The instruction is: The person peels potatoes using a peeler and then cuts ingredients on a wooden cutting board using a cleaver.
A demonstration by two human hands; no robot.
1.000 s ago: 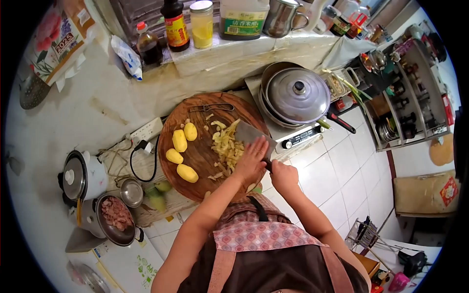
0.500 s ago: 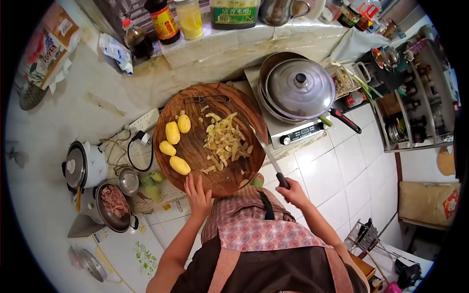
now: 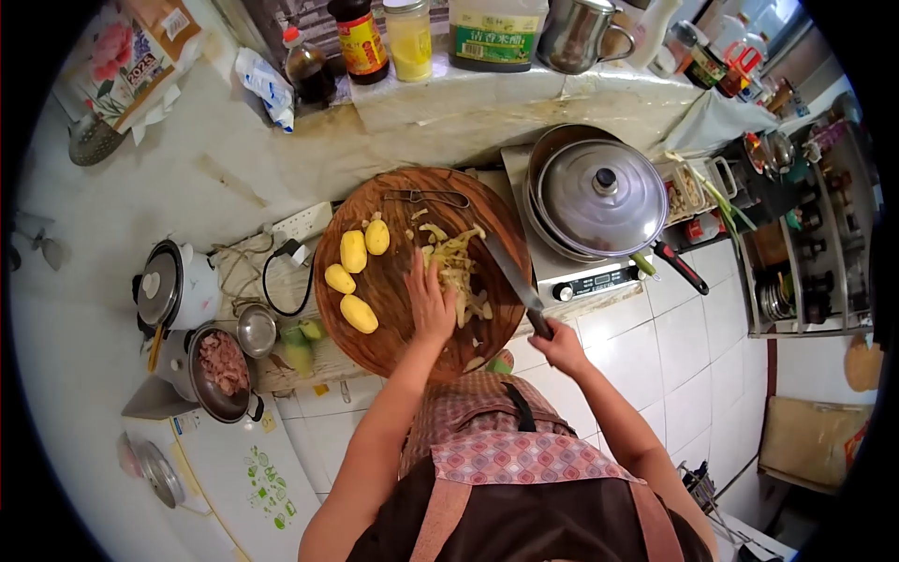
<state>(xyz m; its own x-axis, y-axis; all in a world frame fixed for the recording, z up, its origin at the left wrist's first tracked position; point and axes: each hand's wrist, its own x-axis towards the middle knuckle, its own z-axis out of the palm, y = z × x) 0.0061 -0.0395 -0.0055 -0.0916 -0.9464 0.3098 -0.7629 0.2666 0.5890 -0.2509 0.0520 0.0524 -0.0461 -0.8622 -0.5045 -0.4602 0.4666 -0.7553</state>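
My arms are bare from the shoulder down, with no sleeves, and both hands, the left hand (image 3: 430, 302) and the right hand (image 3: 563, 347), are bare too, with no gloves. I wear a checked top in reddish-brown and pale tones. Over it sits a dark brown apron with a pink diamond-patterned band across the chest, pink edging strips and a dark neck strap.

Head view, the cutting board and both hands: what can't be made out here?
- Head view: the pot's contents, hidden by the lid.
- Head view: the knife handle, wrapped inside the right hand.
- Head view: the potato strips under the left hand, covered by the palm.
- Head view: small print on the bottles, too small to read.
- Head view: the corners, blacked out by the lens edge.
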